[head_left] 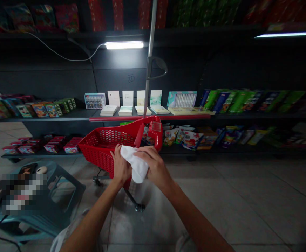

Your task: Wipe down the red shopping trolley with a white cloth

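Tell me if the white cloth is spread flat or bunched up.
Bunched up: white cloth hangs crumpled between left hand and right hand.

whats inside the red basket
Inside the red basket only mesh walls show, no goods in the visible part. Its near end and floor are hidden behind the left hand, right hand and white cloth.

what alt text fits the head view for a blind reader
The left hand and right hand hold a white cloth at the near edge of a red wheeled basket in a dim shop aisle. Dark shelves of packaged goods run behind.
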`<state>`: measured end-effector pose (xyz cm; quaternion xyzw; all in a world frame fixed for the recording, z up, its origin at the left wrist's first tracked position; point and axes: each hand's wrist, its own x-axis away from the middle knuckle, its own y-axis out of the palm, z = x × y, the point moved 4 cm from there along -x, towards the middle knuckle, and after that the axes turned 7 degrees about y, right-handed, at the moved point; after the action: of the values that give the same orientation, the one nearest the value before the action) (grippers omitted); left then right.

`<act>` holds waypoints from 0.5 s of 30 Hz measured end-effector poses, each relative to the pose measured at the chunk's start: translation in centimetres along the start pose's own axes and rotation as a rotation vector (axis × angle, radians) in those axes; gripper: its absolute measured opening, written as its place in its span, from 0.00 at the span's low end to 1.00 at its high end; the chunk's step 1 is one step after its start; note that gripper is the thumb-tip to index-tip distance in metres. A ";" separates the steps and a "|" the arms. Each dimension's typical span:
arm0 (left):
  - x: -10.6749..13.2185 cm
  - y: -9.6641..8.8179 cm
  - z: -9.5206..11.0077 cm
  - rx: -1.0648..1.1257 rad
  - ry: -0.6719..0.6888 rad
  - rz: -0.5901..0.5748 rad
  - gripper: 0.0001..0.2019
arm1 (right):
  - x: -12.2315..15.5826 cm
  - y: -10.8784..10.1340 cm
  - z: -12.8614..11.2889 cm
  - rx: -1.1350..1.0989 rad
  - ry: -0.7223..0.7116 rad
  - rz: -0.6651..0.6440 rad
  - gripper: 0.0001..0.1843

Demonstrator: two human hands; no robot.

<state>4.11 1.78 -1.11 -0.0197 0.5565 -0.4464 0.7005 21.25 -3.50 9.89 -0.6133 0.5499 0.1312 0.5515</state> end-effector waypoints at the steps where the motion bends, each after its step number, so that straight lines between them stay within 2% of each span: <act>1: 0.0 -0.2 0.1 -0.013 0.002 0.004 0.37 | -1.2 -0.8 0.0 -0.019 0.022 0.025 0.17; 3: -0.1 -0.6 0.4 -0.052 0.000 0.012 0.43 | -4.2 -2.0 0.5 -0.023 0.050 0.052 0.17; 5: -0.2 -1.0 0.8 -0.072 0.005 0.026 0.45 | -7.4 -2.3 1.6 0.014 0.069 0.080 0.17; 7: -0.2 -1.4 0.9 -0.081 0.017 0.032 0.45 | -10.2 -1.4 3.3 0.094 0.124 0.097 0.18; 8: -0.1 -1.5 0.9 -0.082 0.022 0.030 0.45 | -11.3 -0.5 4.1 0.145 0.160 0.056 0.19; 9: 0.0 -1.6 0.9 -0.082 0.024 0.027 0.46 | -12.1 0.7 4.9 0.197 0.191 -0.049 0.19; 10: 0.0 -1.7 0.8 -0.083 0.024 0.024 0.46 | -12.6 2.2 5.5 0.244 0.210 -0.217 0.18; 13: 0.3 -1.9 0.2 -0.090 0.012 0.024 0.50 | -11.9 6.0 5.9 0.308 0.193 -0.830 0.13; 14: 0.4 -2.0 0.0 -0.090 0.006 0.023 0.51 | -11.4 6.5 5.7 0.289 0.168 -0.963 0.13; 15: 0.5 -2.1 -0.2 -0.086 0.002 0.019 0.51 | -11.0 6.6 5.4 0.260 0.145 -1.032 0.14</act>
<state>2.68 0.32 -0.44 -0.0441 0.5761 -0.4153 0.7026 14.30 8.15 12.93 -0.7382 0.2252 -0.2686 0.5764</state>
